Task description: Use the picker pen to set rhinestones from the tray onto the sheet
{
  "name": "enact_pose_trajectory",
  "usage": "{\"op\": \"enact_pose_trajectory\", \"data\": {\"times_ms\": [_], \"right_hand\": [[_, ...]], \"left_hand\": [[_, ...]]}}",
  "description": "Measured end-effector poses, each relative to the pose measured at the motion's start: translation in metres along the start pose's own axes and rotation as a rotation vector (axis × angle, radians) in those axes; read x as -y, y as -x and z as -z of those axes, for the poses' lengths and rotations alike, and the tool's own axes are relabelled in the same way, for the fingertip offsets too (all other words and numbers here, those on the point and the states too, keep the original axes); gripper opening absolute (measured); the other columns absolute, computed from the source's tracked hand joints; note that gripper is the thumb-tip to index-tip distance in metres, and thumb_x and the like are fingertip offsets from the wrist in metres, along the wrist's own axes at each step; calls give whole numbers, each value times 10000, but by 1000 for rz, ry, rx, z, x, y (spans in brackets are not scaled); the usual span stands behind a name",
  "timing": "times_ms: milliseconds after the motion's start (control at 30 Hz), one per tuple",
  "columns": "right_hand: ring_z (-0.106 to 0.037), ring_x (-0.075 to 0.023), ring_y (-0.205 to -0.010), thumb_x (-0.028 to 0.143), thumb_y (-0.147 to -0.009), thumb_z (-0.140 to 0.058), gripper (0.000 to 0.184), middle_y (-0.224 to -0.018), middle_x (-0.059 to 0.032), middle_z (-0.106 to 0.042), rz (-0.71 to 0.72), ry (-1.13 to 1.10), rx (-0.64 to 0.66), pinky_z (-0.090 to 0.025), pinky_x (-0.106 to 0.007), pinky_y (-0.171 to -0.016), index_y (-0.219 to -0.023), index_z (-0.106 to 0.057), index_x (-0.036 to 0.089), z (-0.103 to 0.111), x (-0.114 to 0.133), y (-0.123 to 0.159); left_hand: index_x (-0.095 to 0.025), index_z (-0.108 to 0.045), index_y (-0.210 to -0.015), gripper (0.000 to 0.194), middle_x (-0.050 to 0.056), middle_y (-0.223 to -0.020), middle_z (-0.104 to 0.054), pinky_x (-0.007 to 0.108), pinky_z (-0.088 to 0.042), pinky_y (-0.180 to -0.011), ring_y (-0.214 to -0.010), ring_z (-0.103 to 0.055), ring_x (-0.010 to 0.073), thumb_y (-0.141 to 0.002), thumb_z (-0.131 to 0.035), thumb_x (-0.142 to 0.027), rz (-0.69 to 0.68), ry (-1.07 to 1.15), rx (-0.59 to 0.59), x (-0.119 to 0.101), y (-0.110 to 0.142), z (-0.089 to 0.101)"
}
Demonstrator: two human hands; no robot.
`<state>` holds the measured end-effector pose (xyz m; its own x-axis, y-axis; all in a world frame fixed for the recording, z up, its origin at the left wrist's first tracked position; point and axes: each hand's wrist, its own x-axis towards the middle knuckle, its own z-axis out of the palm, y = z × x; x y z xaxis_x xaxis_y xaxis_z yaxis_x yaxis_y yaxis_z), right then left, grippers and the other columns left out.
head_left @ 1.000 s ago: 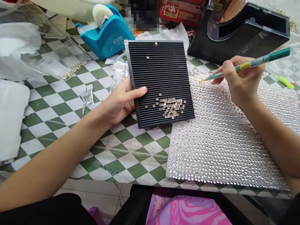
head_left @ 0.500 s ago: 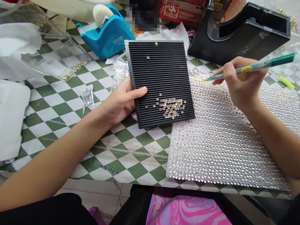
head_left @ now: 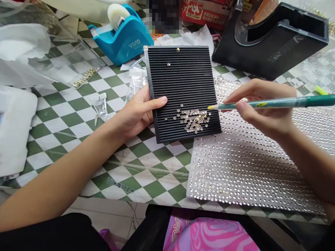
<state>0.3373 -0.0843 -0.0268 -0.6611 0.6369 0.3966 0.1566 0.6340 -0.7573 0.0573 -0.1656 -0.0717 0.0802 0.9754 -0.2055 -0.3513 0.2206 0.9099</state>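
Note:
My left hand (head_left: 142, 113) grips a black ridged tray (head_left: 188, 83) by its left edge, thumb on top, fingers underneath and hidden. A cluster of small clear and gold rhinestones (head_left: 195, 120) lies in the grooves of its lower half, with a few strays higher up. Between thumb and fingers, my right hand (head_left: 264, 104) holds a green pen-shaped picker (head_left: 277, 102) with a yellow tip. That tip is over the tray's right side, just above the cluster; I cannot tell whether it touches. Beneath the right hand lies a white sheet (head_left: 251, 167) covered with rows of rhinestones.
A blue tape dispenser (head_left: 125, 38) stands behind the tray, and a large black dispenser (head_left: 267, 48) at the back right. A clear box (head_left: 86, 66) with gold pieces and small plastic bags (head_left: 136, 83) lie on the checkered cloth (head_left: 115, 153).
My right hand has turned and brought the picker's tip left and down from the rhinestone sheet to the tray. The left hand still holds the tray; the whole view has shifted slightly.

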Motion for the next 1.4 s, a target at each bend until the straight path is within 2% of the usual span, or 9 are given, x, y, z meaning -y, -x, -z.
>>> {"op": "enact_pose_trajectory", "data": {"times_ms": [267, 500, 700, 900, 1067, 1267, 1400], "right_hand": [[-691, -158, -690, 104, -834, -645, 211, -844, 25, -760, 52, 52, 84, -498, -327, -590, -888, -736, 287, 0, -4, 1], [-686, -157, -690, 105, -832, -642, 208, -839, 19, -760, 34, 47, 44, -500, -326, -586, -879, -742, 281, 1, -1, 1], [-681, -153, -666, 108, -828, -632, 199, -827, 21, -753, 100, 111, 133, -492, -332, -579, -892, -724, 272, 1, -3, 0], [-692, -168, -701, 79, -810, -648, 264, -854, 29, -760, 62, 38, 90, -502, -339, -597, -914, -749, 299, 2, -4, 2], [-684, -174, -701, 102, -822, -643, 240, -833, 26, -756, 23, 8, 24, -484, -346, -596, -899, -763, 295, 3, -4, 3], [-667, -148, -675, 96, -820, -636, 213, -827, 16, -747, 86, 29, 104, -476, -327, -579, -893, -747, 263, 3, -6, 1], [-663, -155, -655, 96, -812, -626, 221, -807, 12, -740, 105, 62, 106, -476, -332, -565, -887, -738, 272, 2, -8, 0]], "left_hand": [[-134, -521, -1367, 567, 123, -1424, -669, 304, -642, -857, -1278, -668, 323, -865, -773, -210, 6, 4, 5, 1, 0, 0], [-110, -491, -1411, 603, 130, -1450, -648, 333, -641, -913, -1315, -645, 329, -873, -754, -182, -10, 16, 28, 1, 0, 0], [-114, -502, -1393, 592, 130, -1446, -654, 289, -639, -872, -1310, -649, 321, -868, -767, -185, -3, 17, 19, 2, 0, 0], [-123, -518, -1398, 565, 121, -1456, -652, 306, -649, -892, -1314, -647, 316, -888, -757, -179, -6, 37, 41, 1, 1, 1], [-121, -529, -1408, 568, 120, -1467, -646, 319, -644, -924, -1340, -628, 321, -891, -756, -181, -1, 20, 25, 2, 1, 1], [-129, -514, -1387, 550, 118, -1452, -654, 325, -649, -898, -1322, -640, 327, -891, -747, -170, -3, 45, 42, 1, 0, 0], [-137, -516, -1366, 548, 121, -1448, -654, 329, -642, -891, -1320, -640, 335, -877, -758, -187, 6, 39, 31, 0, 0, 0]]}}
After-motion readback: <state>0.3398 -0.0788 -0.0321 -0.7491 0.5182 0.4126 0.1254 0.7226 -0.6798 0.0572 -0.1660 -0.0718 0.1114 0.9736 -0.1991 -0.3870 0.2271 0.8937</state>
